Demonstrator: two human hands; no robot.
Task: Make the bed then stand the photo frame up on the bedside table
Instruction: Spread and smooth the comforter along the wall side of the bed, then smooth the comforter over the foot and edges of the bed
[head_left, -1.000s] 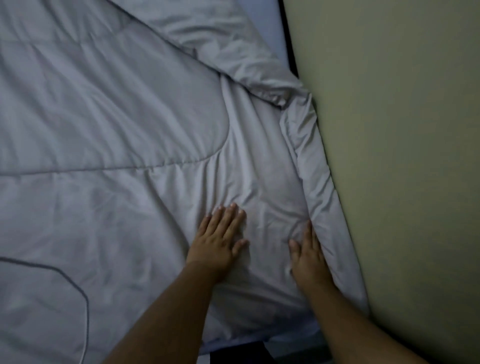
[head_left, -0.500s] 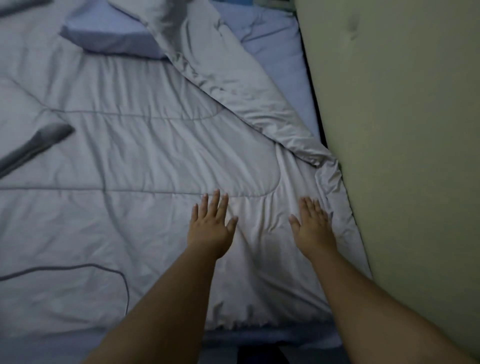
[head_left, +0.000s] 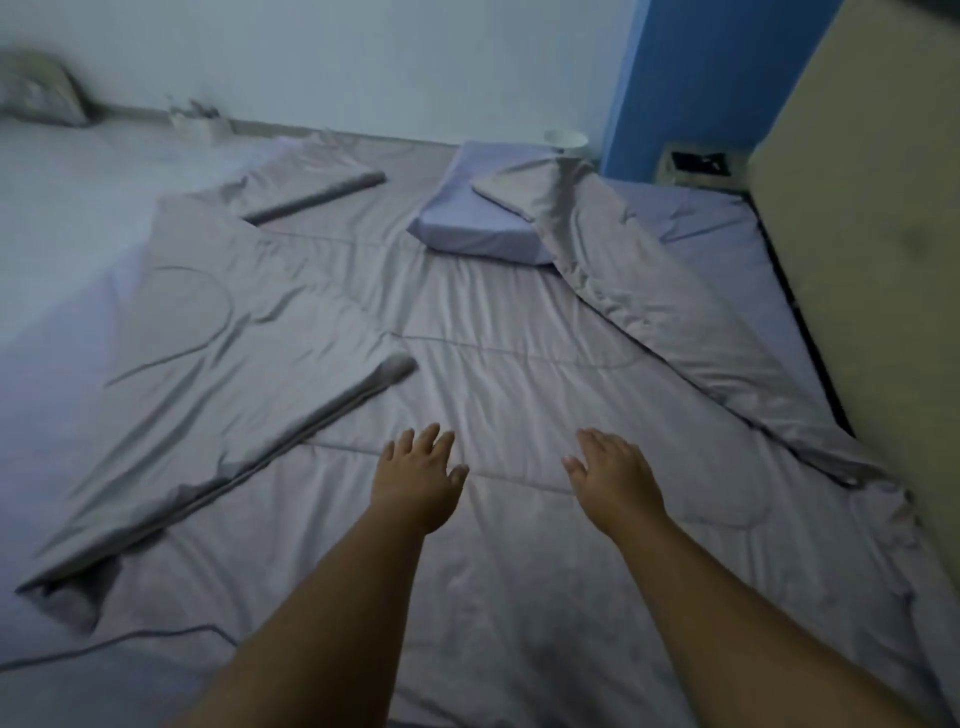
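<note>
The bed (head_left: 727, 228) shows more now than before; both hands, left (head_left: 415, 480) and right (head_left: 613, 480), have lifted, fingers spread, holding nothing, over the creased grey quilt (head_left: 493, 332).

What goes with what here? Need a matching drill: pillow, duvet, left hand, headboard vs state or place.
Things:
1. pillow
2. duvet
3. left hand
4. headboard

States or places:
A. open, fingers spread, over the duvet
B. upright along the bed's right side
C. grey, edges folded back on both sides
D. lilac, one corner under a duvet fold

Pairs: 1-D, 2-C, 3-A, 4-B
</note>
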